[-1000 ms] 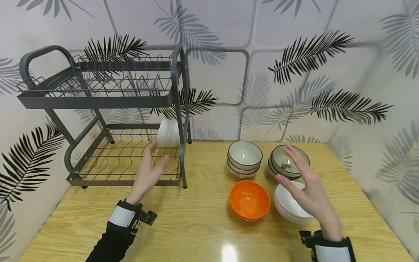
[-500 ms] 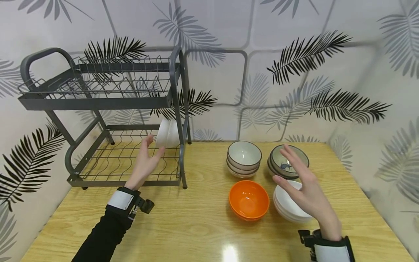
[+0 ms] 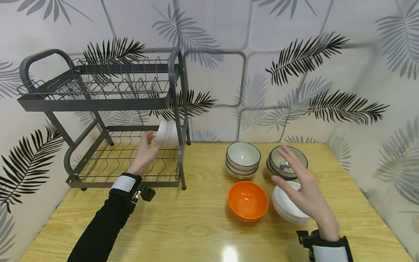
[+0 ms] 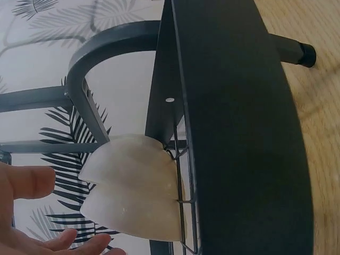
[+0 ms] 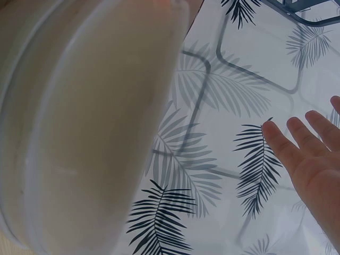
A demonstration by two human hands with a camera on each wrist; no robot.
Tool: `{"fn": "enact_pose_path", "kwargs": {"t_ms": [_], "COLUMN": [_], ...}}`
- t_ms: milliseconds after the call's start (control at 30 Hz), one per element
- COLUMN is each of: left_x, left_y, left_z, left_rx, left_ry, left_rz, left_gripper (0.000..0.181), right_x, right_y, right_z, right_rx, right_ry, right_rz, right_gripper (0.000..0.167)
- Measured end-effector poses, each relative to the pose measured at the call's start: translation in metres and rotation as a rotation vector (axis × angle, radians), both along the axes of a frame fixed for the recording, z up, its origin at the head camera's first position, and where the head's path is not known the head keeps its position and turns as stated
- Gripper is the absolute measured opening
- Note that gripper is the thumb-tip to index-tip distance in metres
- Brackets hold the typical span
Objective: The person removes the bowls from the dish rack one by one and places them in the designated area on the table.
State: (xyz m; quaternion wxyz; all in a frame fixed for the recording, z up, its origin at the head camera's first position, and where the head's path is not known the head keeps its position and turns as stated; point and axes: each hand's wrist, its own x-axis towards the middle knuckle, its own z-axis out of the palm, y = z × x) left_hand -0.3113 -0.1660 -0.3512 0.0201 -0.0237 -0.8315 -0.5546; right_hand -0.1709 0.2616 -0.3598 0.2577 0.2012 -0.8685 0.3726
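Two white bowls (image 3: 168,135) stand on their sides, one against the other, at the right end of the rack's lower shelf. My left hand (image 3: 143,154) reaches over that shelf just left of them, thumb and fingers spread. In the left wrist view a gap shows between the fingers (image 4: 34,182) and the white bowls (image 4: 130,186). My right hand (image 3: 309,191) hovers with straight, parted fingers over a stack of white bowls (image 3: 284,202), partly hiding it. It holds nothing; the right wrist view shows the stack (image 5: 101,127) close up, apart from the fingers.
The two-tier dark metal dish rack (image 3: 98,105) stands on the left of the wooden table (image 3: 183,225). Orange bowls (image 3: 247,200) are stacked at centre right. Behind them are brown-rimmed bowls (image 3: 243,156) and dark-rimmed patterned bowls (image 3: 276,165). A patterned wall (image 3: 222,76) closes the back.
My left hand has drawn slightly left, then moved a little farther in over the lower shelf beside the white bowls. The right hand and the bowls stay practically where they were.
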Motion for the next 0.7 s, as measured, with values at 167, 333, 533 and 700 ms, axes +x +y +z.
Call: {"fn": "enact_pose_path", "kwargs": {"t_ms": [167,333,533,700], "left_x": [-0.008,-0.016,-0.027,-0.034], "left_y": [0.000,0.002,0.007,0.012], "left_z": [0.003,0.008,0.014,0.017], "left_rx": [-0.002,-0.022,-0.050,-0.062], "left_ry": [-0.024,-0.052,-0.050,-0.042], "left_rz": [0.000,-0.005,-0.009,-0.015], "left_gripper": [0.068,0.068,0.068,0.065], "right_x": [0.000,0.000,-0.001,0.000], "right_y": [0.000,-0.001,-0.002,-0.002], "right_z": [0.001,0.001,0.001,0.001], "right_rx": [-0.002,-0.008,-0.018,-0.018], "right_ry": [0.000,0.012,0.020,0.018], "right_rz": [0.000,0.003,0.013,0.008], "right_gripper": [0.077,0.076,0.076,0.076]}}
